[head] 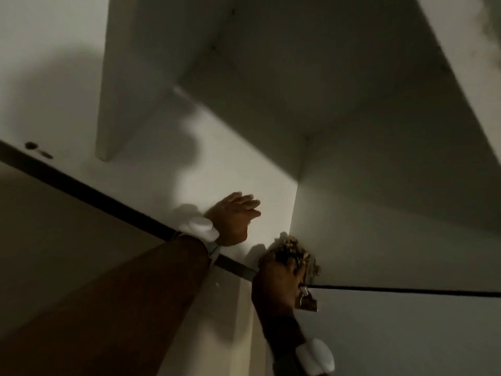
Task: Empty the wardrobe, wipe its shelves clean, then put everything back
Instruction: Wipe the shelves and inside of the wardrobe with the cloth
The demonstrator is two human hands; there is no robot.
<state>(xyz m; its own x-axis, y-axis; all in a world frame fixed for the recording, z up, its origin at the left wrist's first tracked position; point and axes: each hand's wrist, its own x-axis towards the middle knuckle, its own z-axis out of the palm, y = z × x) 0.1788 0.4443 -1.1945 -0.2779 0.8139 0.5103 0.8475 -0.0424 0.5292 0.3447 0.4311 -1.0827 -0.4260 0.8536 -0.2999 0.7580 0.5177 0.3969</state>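
Two hands are up inside the wardrobe (352, 104); the view is dim and tilted. L hand (234, 219) lies flat on a lit white panel (151, 169), fingers straight and pressed together, pointing toward the inner corner, holding nothing. R hand (275, 284) is just below and to the right of it, fingers curled round a bunched cloth (288, 246). The cloth is brownish w/ paler flecks, its pattern too blurred to read. It sits right at the corner where the lit panel meets a shaded panel (379, 226), sticking out above the R knuckles. Can't tell whether it actually touches the surface.

A metal hinge (307, 301) is just beside the R fingers on the right, at the start of a thin dark gap line (406, 291) running off to the right edge. Each wrist carries a white band: L one (199, 227), R one (315, 355). L forearm is in a brown sleeve (122, 308); R cuff (284, 331) looks dark.

A white divider board (122, 77) stands out from the lit panel at upper left. A dark strip (81, 184) runs diagonally from the left edge, under the L wrist, toward the R hand. A small dark fitting (31, 145) sits just above that strip near the left edge. A soft shadow (189, 147) falls on the lit panel above the L hand.
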